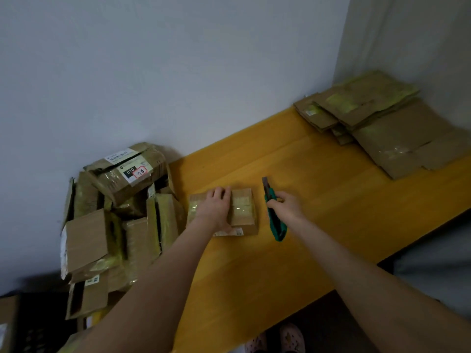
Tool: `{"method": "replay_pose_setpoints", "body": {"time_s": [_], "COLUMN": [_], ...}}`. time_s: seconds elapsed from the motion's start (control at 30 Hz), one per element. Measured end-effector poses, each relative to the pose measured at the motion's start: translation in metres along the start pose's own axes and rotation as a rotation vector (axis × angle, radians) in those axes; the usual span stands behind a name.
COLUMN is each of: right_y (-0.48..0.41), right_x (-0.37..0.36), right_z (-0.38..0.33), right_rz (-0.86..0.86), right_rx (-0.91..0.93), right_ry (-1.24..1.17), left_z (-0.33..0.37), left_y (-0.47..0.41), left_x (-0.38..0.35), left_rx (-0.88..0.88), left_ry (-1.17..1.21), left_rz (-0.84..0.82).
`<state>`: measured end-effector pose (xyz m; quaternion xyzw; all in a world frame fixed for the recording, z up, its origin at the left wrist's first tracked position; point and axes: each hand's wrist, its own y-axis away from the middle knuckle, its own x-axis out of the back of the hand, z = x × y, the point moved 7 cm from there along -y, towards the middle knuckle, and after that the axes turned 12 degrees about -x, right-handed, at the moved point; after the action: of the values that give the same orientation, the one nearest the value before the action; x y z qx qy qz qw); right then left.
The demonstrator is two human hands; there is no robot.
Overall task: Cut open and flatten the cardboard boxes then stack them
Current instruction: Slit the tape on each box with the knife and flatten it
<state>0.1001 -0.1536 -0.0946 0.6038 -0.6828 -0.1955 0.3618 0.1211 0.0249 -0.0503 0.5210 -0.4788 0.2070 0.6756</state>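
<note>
- Box: a small brown carton bound with clear tape, lying flat on the desk near its left end. A white label shows at its near edge.
- Left hand: palm down on top of the box, covering its left and middle parts. The fingers bend over the far edge and the thumb lies toward the near edge, so the hand holds the box.
- Right hand: just right of the box, fingers closed round the handle of a knife.
- Knife: green handle with a dark blade that is extended and points away, toward the wall. It runs alongside the right edge of the box and is apart from it. Whether its rear end touches the desk cannot be told.
- Pile: unflattened taped boxes, heaped off the left end of the desk against the wall. The topmost is tilted and carries a label marked "010".
- Stack: flattened boxes lying on the far right of the desk in the corner, well apart from the hands. Smaller sheets rest on a larger one.
- Desk: yellow wood, its long edge running diagonally across the view.
- Slippers: a pale patterned pair on the floor below the near edge of the desk.
</note>
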Motion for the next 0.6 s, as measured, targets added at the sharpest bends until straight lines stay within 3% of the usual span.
{"method": "replay_pose_setpoints", "body": {"time_s": [0.2,0.3,0.6], "right_y": [0.026,0.039,0.057], "right_x": [0.019,0.016,0.006], "right_z": [0.007,0.007,0.003], "right_rz": [0.092,0.053,0.086], "right_rx": [0.126,0.194,0.224], "right_ry": [0.284,0.361,0.589], "left_z": [-0.003,-0.004,-0.005], "left_y": [-0.002,-0.003,-0.002], "left_x": [-0.001,-0.003,-0.005], "left_rx": [-0.02,-0.03,-0.052], "left_ry": [0.04,0.066,0.076], "left_rz": [0.02,0.037,0.106]}}
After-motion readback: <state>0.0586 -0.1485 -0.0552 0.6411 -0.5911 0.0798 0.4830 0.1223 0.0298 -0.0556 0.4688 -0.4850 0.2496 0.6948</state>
